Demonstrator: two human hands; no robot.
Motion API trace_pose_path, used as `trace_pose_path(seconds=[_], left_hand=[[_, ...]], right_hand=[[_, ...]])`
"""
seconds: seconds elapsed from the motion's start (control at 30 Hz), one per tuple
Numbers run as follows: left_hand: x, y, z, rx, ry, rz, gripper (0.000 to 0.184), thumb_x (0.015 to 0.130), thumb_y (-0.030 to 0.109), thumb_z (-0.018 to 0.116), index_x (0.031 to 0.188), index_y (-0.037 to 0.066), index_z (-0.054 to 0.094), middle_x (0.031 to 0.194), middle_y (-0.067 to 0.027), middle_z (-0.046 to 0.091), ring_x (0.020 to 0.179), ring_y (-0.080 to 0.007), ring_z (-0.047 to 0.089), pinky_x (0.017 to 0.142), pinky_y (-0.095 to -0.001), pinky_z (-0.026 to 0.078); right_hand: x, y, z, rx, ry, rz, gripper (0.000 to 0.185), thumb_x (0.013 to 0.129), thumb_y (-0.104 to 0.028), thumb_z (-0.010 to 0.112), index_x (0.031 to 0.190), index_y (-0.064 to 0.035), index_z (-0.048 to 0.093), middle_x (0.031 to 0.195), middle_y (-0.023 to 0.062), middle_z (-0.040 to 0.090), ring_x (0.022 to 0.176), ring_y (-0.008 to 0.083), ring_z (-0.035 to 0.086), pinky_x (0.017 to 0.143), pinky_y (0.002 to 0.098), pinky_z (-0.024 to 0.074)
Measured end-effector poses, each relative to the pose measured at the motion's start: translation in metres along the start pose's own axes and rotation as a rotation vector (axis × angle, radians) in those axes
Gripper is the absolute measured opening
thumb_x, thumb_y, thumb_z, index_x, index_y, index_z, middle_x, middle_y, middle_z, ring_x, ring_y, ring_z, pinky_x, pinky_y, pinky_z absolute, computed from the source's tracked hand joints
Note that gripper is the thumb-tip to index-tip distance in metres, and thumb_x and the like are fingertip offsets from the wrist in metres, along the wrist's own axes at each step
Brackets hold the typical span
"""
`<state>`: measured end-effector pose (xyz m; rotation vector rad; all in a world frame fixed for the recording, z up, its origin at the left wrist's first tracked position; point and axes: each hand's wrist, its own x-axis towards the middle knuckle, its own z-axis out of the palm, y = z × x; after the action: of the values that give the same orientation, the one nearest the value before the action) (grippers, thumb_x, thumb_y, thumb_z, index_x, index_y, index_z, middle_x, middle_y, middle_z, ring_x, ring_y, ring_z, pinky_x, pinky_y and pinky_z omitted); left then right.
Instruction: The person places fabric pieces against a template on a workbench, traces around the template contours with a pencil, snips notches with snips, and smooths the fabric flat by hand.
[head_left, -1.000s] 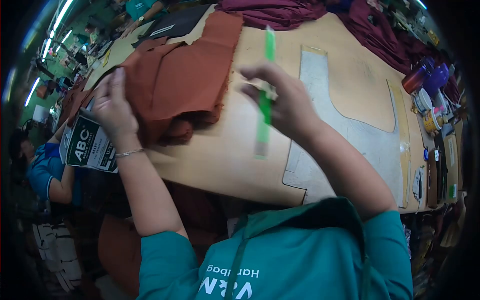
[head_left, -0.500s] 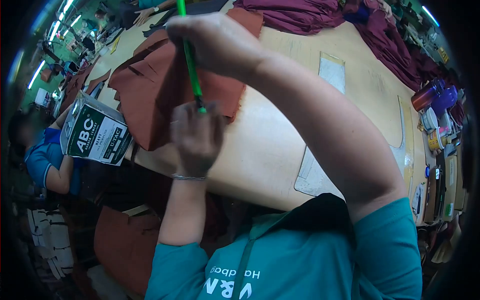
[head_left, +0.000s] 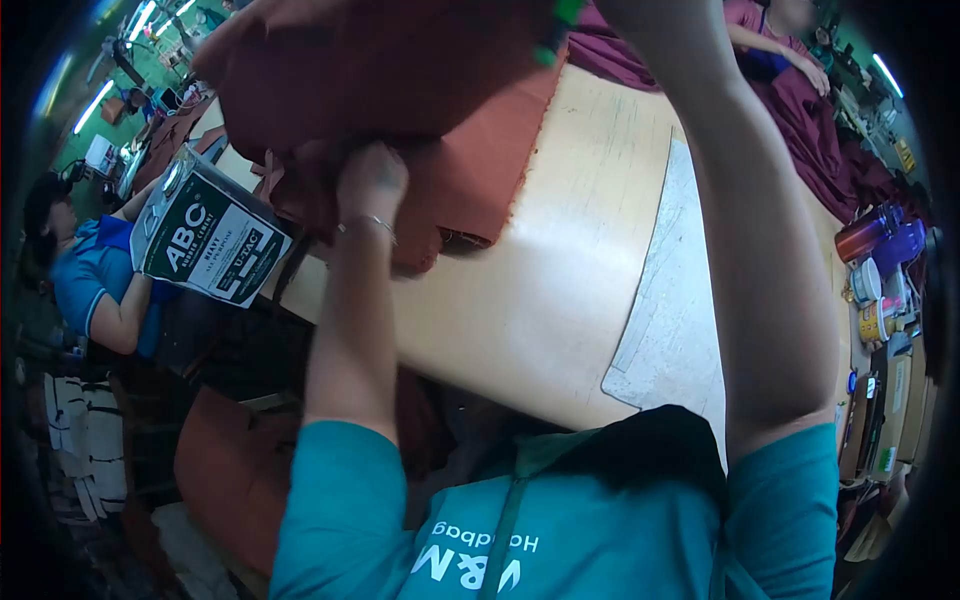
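My left hand (head_left: 372,182) is closed on a reddish-brown fabric piece (head_left: 330,75), lifted and folded over above the table. Under it lies more of the same reddish-brown fabric (head_left: 490,185), with a frayed edge on the right. My right hand (head_left: 632,8) is mostly cut off by the top edge, and its fingers are out of view. Beside it, in the air over the fabric, shows the dark-tipped end of a green stick (head_left: 566,14); its other end is out of frame.
A rubber cement can (head_left: 215,235) stands at the table's left edge, near a person in blue (head_left: 85,275). A pale flat template (head_left: 665,320) lies on the table (head_left: 500,330). Maroon cloth (head_left: 790,125) and another person are at the far right; cups (head_left: 865,280) stand along the right edge.
My left hand has moved up and taken hold of the fabric, which is now raised and folded over. My right hand has moved up and right with the green stick, away from my left hand.
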<state>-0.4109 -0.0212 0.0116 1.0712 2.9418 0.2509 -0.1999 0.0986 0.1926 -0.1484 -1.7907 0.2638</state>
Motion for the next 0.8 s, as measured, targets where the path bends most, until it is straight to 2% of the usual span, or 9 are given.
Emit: trace_pose_path(seconds=[0.13,0.2,0.3,0.4,0.47,0.57,0.67,0.73,0.8], left_hand=[[0.082,-0.067,0.010,0.326,0.212,-0.020,0.036,0.083,0.036,0.041,0.105,0.014,0.059,0.115,-0.0108,0.055,0.111,-0.0271,0.050,0.094,-0.0501,0.033],[0.094,-0.091,0.015,0.377,0.282,-0.120,0.043,0.081,0.045,0.043,0.113,0.018,0.054,0.120,-0.0092,0.052,0.113,-0.0270,0.048,0.097,-0.0499,0.030],[0.114,-0.124,0.028,0.216,0.120,-0.243,0.064,0.076,0.062,0.039,0.126,0.022,0.039,0.126,-0.0130,0.045,0.118,-0.0308,0.042,0.097,-0.0529,0.027],[0.131,-0.140,0.023,0.199,-0.104,-0.313,0.082,0.072,0.076,0.030,0.139,0.028,0.019,0.132,-0.0200,0.037,0.121,-0.0354,0.037,0.097,-0.0578,0.024],[0.133,-0.142,0.004,0.185,-0.013,-0.346,0.081,0.073,0.074,0.030,0.139,0.028,0.018,0.134,-0.0190,0.034,0.121,-0.0369,0.037,0.096,-0.0596,0.023],[0.136,-0.153,-0.017,0.211,0.056,-0.502,0.077,0.075,0.071,0.034,0.139,0.029,0.019,0.138,-0.0162,0.028,0.124,-0.0389,0.032,0.095,-0.0633,0.020],[0.142,-0.145,-0.018,0.389,-0.194,-0.633,0.064,0.081,0.053,0.046,0.134,0.019,0.032,0.138,-0.0119,0.030,0.126,-0.0375,0.026,0.096,-0.0656,0.017],[0.112,-0.098,-0.018,0.505,0.153,-0.465,0.056,0.082,0.044,0.048,0.130,0.017,0.038,0.136,-0.0132,0.031,0.124,-0.0376,0.030,0.095,-0.0665,0.019],[0.078,-0.044,-0.014,0.209,0.416,0.025,0.046,0.084,0.034,0.050,0.123,0.008,0.046,0.129,-0.0173,0.040,0.118,-0.0330,0.040,0.092,-0.0576,0.033]], right_hand=[[-0.043,0.057,-0.024,0.155,-0.062,-0.052,0.014,0.072,0.004,0.060,0.079,-0.0038,0.051,0.078,0.0067,0.058,0.066,0.0159,0.054,0.058,0.0281,0.0441],[-0.064,0.060,-0.047,0.316,-0.068,0.194,0.015,0.075,0.002,0.064,0.082,-0.0051,0.053,0.087,0.0021,0.058,0.078,0.0120,0.056,0.068,0.0261,0.0451],[-0.093,0.071,-0.100,0.314,0.115,0.256,0.015,0.077,-0.001,0.063,0.090,-0.0043,0.056,0.089,0.0019,0.057,0.079,0.0102,0.053,0.076,0.0233,0.0429],[-0.131,0.126,-0.255,0.135,0.285,0.517,0.022,0.083,-0.016,0.055,0.101,-0.0040,0.054,0.097,0.0059,0.056,0.089,0.0144,0.053,0.081,0.0272,0.0420],[-0.161,0.148,-0.389,0.066,0.354,0.721,0.031,0.088,-0.026,0.050,0.109,-0.0038,0.052,0.102,0.0086,0.055,0.095,0.0173,0.054,0.084,0.0297,0.0413],[-0.181,0.076,-0.422,0.148,0.415,1.047,0.035,0.089,-0.030,0.046,0.107,0.0000,0.052,0.106,0.0106,0.054,0.101,0.0186,0.051,0.089,0.0325,0.0405],[-0.242,0.068,-0.450,-0.108,0.238,0.988,0.030,0.086,-0.025,0.053,0.105,-0.0015,0.052,0.106,0.0110,0.054,0.099,0.0196,0.052,0.086,0.0340,0.0435],[-0.287,0.065,-0.463,-0.312,0.187,0.873,0.041,0.085,-0.028,0.054,0.114,-0.0015,0.045,0.111,0.0131,0.053,0.103,0.0249,0.052,0.090,0.0398,0.0424],[-0.293,0.049,-0.440,-0.264,0.241,0.953,0.041,0.076,-0.016,0.065,0.111,-0.0020,0.047,0.109,0.0096,0.053,0.099,0.0203,0.052,0.087,0.0320,0.0424]])
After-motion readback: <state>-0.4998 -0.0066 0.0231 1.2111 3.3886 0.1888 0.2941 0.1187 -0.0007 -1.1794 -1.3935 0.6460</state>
